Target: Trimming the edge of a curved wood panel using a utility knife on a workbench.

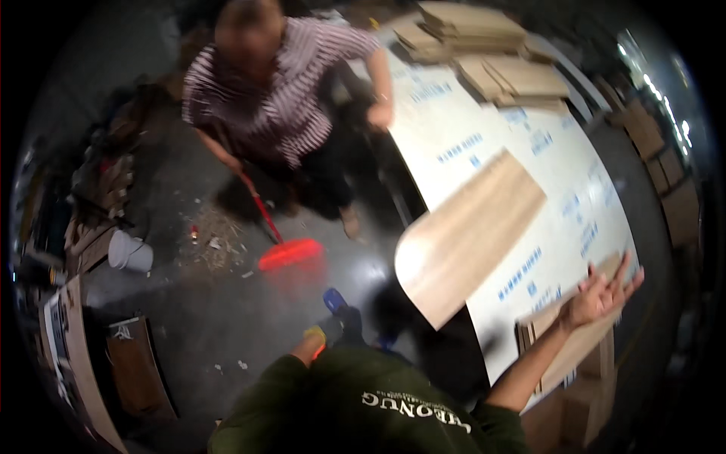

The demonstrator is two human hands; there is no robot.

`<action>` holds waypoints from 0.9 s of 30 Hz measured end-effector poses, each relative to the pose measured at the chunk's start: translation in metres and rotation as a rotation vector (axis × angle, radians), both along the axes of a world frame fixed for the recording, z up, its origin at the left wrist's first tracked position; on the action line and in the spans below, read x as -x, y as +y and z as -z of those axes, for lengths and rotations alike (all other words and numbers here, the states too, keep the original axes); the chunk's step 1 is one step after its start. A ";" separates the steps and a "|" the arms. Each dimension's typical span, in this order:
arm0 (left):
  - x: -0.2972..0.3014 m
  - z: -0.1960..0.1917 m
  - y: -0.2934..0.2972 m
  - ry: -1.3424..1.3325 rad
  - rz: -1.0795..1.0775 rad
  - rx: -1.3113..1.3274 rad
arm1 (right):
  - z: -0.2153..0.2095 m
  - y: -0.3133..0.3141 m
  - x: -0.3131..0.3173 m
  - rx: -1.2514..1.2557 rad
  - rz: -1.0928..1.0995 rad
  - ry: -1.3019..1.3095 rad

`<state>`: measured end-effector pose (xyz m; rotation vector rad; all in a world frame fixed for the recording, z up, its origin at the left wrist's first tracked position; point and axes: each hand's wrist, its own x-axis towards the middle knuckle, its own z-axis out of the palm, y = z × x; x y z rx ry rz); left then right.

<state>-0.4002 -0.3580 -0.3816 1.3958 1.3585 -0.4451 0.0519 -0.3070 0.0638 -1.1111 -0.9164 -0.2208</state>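
Note:
My right hand [601, 299] is bare, its fingers spread, over a stack of wooden panels [581, 344] at the table's near right corner. Whether the palm touches the top panel I cannot tell. Close to my body, my left hand [327, 331] is small and blurred. A yellow and orange band, like a glove's cuff, circles its wrist, and its fingers do not show clearly. Between my hands and the far stacks lies a wood-grain panel [473, 238] with one rounded end, jutting past the left edge of the white table [605, 189].
More panel stacks [514, 79] lie at the table's far end. Across from me a person in a striped shirt [272, 91] holds a red broom [291, 253] beside wood shavings [215, 238]. A white bucket [130, 252] and a leaning brown board [140, 367] stand at left.

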 end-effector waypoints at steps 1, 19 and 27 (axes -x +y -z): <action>-0.002 -0.031 0.003 -0.246 -0.362 0.039 | 0.002 -0.001 0.000 0.143 -0.034 -0.041; -0.185 -0.181 0.311 -0.832 0.418 -1.091 | 0.232 0.087 0.034 1.290 -0.234 -0.804; -0.090 -0.149 0.192 -0.880 0.300 -0.557 | 0.237 0.084 0.029 1.255 -0.198 -0.802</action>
